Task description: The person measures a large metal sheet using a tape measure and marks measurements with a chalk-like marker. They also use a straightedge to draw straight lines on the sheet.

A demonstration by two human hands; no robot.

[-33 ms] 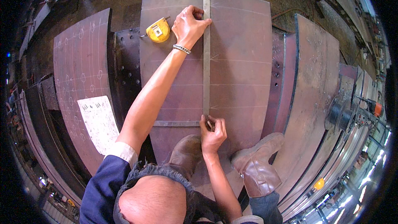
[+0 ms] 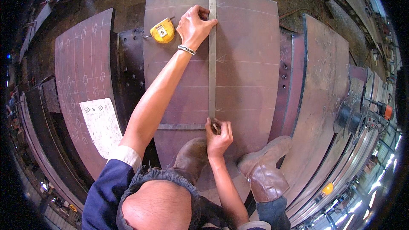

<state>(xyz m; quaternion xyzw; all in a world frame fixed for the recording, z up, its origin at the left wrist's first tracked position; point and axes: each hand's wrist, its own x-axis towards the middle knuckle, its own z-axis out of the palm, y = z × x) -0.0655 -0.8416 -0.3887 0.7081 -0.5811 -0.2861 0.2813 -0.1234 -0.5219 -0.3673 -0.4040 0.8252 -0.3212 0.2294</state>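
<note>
A long steel straightedge point(image 2: 211, 51) lies flat down the middle of a curved, rust-brown steel plate point(image 2: 251, 59), running from beyond the plate's far edge toward the person. A shorter flat bar point(image 2: 181, 126) meets the straightedge's near end at a right angle, so the two look like one big square.

The left hand point(image 2: 194, 26) presses on the far part of the straightedge, fingers curled over its edge and pinning it to the plate; a metal bracelet point(image 2: 186, 50) sits on that wrist. The right hand point(image 2: 218, 134) is at the near end of the straightedge, fingers pinched around a small marking piece point(image 2: 215, 127) (chalk or a scriber, too small to tell) whose tip touches the plate just beside the straightedge.

Faint scribed lines cross the plate on both sides of the straightedge. A yellow tape measure point(image 2: 162, 30) rests on the plate just left of the straightedge, close to the left hand.

Nearer than the straightedge's end, two brown work boots stand on the plate: one point(image 2: 190, 157) just beside the right hand, the other point(image 2: 264, 170) off to the right.

Well left of the straightedge lies another curved plate point(image 2: 81, 68) chalked with circles and lines, with a white printed sheet point(image 2: 101, 125) on its near part. To the right, further plates point(image 2: 319, 81) stand stacked on edge.
</note>
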